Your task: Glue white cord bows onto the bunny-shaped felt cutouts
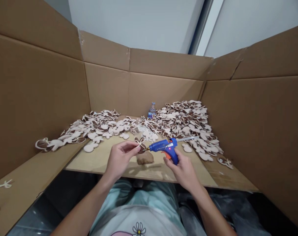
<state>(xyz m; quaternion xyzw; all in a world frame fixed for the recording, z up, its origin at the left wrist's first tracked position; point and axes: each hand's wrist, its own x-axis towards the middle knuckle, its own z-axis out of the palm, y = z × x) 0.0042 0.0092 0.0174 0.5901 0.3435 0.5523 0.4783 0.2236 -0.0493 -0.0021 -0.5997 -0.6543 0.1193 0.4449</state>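
Observation:
Between the fingertips of my left hand [123, 156] is a brown felt bunny-shaped piece [141, 149] with a cream cord bow [140, 142] across it. My right hand [182, 167] grips a blue glue gun [165, 146] by its handle, near the orange trigger. A clear glue stick [188, 139] pokes out of the gun's back, and a small red light glows on its side. The nozzle points left, at the lower edge of the felt piece; whether it touches I cannot tell. Below them, a brown block or pad [145, 158] lies on the board [97, 160].
Heaps of white and brown bunny pieces lie at the left [100, 127] and right [188, 121]. A water bottle [152, 110] stands behind, near crumpled clear plastic [144, 127]. Cardboard walls [163, 68] enclose three sides. A loose cord bow [5, 184] rests on the left flap.

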